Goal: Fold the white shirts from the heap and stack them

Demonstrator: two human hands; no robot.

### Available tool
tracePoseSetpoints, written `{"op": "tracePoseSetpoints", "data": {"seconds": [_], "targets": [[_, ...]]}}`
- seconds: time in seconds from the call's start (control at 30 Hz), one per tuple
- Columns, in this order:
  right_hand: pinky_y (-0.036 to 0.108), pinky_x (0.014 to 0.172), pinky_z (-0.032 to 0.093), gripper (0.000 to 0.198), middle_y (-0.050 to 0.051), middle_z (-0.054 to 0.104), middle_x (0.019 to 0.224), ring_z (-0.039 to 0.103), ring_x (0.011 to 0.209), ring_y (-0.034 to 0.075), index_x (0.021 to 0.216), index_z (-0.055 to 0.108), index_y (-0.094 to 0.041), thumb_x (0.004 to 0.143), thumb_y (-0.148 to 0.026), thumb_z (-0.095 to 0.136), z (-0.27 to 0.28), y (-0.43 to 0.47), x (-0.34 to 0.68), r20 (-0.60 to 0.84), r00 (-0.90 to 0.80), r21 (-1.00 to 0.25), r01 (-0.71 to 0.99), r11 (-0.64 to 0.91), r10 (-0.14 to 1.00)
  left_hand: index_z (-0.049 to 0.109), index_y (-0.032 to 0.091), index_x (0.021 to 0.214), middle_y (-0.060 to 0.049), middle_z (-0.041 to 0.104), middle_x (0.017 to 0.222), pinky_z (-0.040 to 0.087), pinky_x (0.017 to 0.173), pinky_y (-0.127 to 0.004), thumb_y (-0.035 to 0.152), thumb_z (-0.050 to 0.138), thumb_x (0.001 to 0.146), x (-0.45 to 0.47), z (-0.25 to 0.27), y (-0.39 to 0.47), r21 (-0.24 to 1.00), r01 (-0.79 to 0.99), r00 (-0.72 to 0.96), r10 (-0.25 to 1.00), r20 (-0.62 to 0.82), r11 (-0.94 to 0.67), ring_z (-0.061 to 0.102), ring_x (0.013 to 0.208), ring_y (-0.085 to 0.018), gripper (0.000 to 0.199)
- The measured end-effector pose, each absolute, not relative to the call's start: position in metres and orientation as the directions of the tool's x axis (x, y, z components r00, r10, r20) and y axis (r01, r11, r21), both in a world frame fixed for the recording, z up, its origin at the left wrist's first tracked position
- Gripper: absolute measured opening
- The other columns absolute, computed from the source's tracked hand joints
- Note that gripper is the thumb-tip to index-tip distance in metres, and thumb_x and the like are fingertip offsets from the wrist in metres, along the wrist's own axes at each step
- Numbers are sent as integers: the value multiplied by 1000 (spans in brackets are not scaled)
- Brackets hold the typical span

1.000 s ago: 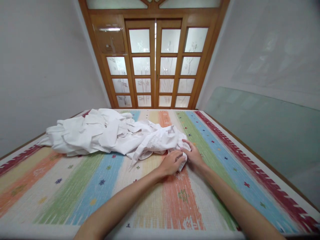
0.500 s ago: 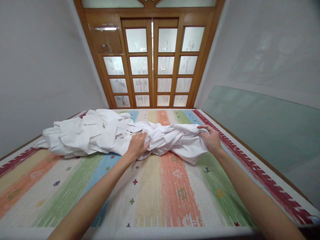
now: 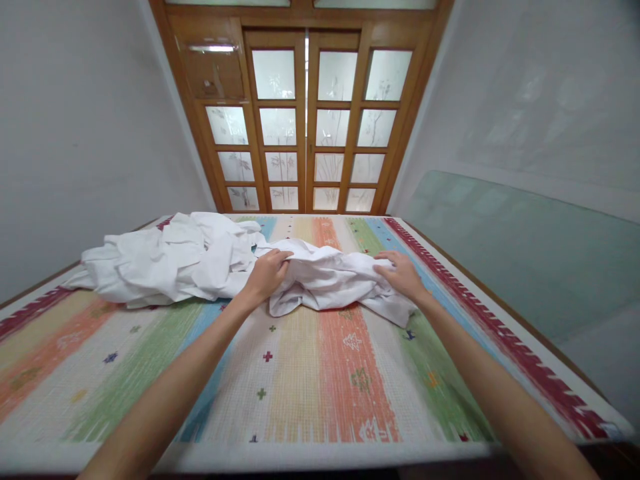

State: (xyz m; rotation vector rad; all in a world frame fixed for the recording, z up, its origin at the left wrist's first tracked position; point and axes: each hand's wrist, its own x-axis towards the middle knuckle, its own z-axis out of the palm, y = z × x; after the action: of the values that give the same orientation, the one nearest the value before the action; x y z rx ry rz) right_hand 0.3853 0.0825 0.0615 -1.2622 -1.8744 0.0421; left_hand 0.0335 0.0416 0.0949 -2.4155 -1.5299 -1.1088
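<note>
A crumpled white cloth (image 3: pixel 333 277) stretches between my two hands on a striped, patterned bed cover (image 3: pixel 300 380). My left hand (image 3: pixel 269 272) is closed on the cloth's left end, its fingers curled over the fabric. At the right end my right hand (image 3: pixel 403 275) grips the fabric between thumb and fingers. One corner of the cloth hangs down to the right, below that hand. Left of my left hand lies a larger heap of rumpled white cloth (image 3: pixel 170 260), close against the held piece. Folds hide whether these are garments.
Beyond the bed's far edge stand wooden doors (image 3: pixel 306 133) with frosted panes. Plain walls rise on both sides. A pale green panel (image 3: pixel 520 247) leans along the right wall beside the bed.
My right hand has moved left, toward my left hand, which has shifted slightly left and up. The cloth between them is more bunched, and its right corner now hangs outside my right hand.
</note>
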Motion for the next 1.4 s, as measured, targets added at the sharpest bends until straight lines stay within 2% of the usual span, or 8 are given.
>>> {"op": "tracePoseSetpoints", "data": {"seconds": [0.1, 0.23, 0.33, 0.47, 0.77, 0.97, 1.17, 1.4], "targets": [[44, 97, 41, 32, 11, 66, 114, 58, 109, 28, 108, 67, -20, 84, -41, 61, 69, 72, 344, 654, -348, -311, 686, 658, 672, 66, 17, 108, -8, 70, 107, 48, 93, -36, 14, 47, 87, 41, 100, 41, 305, 809, 230, 748, 622, -502, 65, 101, -23, 29], [42, 95, 38, 46, 14, 63, 123, 55, 112, 28, 129, 55, -18, 90, -42, 56, 83, 66, 300, 695, -439, -173, 666, 726, 569, 65, 17, 113, -9, 70, 110, 49, 93, -36, 14, 47, 88, 48, 112, 37, 279, 793, 266, 720, 641, -542, 65, 103, -23, 31], [40, 94, 34, 33, 12, 68, 114, 56, 108, 27, 118, 62, -19, 93, -38, 53, 93, 72, 281, 695, -465, -91, 700, 708, 549, 65, 17, 112, -8, 70, 108, 49, 91, -34, 13, 48, 87, 50, 124, 34, 255, 759, 324, 688, 650, -599, 65, 101, -22, 31], [37, 88, 33, 27, 11, 73, 91, 61, 92, 25, 93, 71, -18, 95, -31, 48, 108, 83, 273, 575, -547, 19, 753, 658, 609, 66, 18, 111, -7, 70, 104, 49, 89, -32, 11, 48, 86, 44, 140, 34, 234, 773, 302, 666, 681, -590, 65, 97, -21, 32], [31, 69, 41, 37, 15, 73, 99, 66, 87, 27, 112, 70, -18, 93, -24, 39, 143, 94, 307, 367, -370, 150, 929, 339, 853, 70, 19, 105, -9, 70, 95, 48, 86, -33, 12, 42, 83, 13, 158, 42, 138, 933, 179, 763, 621, -331, 64, 93, -24, 36], [31, 77, 45, 32, 11, 75, 94, 67, 90, 25, 90, 77, -18, 81, -13, 47, 153, 117, 355, 473, -302, 39, 946, 323, 828, 71, 17, 102, -9, 72, 108, 46, 94, -34, 9, 41, 76, -13, 156, 57, 210, 932, 119, 797, 592, -295, 65, 102, -25, 41], [27, 69, 48, 27, 3, 72, 69, 65, 66, 17, 79, 76, -17, 79, -15, 49, 149, 124, 394, 441, -239, -300, 869, 393, 865, 69, 18, 101, -9, 71, 110, 46, 95, -34, 22, 43, 81, -32, 144, 63, 295, 898, 119, 826, 551, -327, 64, 105, -26, 33], [31, 81, 48, 30, 9, 71, 107, 66, 90, 20, 106, 69, -19, 87, -39, 59, 115, 103, 338, 351, -505, -426, 663, 615, 788, 63, 19, 103, -8, 71, 100, 47, 87, -35, 32, 42, 85, -4, 147, 53, 417, 847, 72, 849, 524, -329, 65, 93, -25, 30]]}}
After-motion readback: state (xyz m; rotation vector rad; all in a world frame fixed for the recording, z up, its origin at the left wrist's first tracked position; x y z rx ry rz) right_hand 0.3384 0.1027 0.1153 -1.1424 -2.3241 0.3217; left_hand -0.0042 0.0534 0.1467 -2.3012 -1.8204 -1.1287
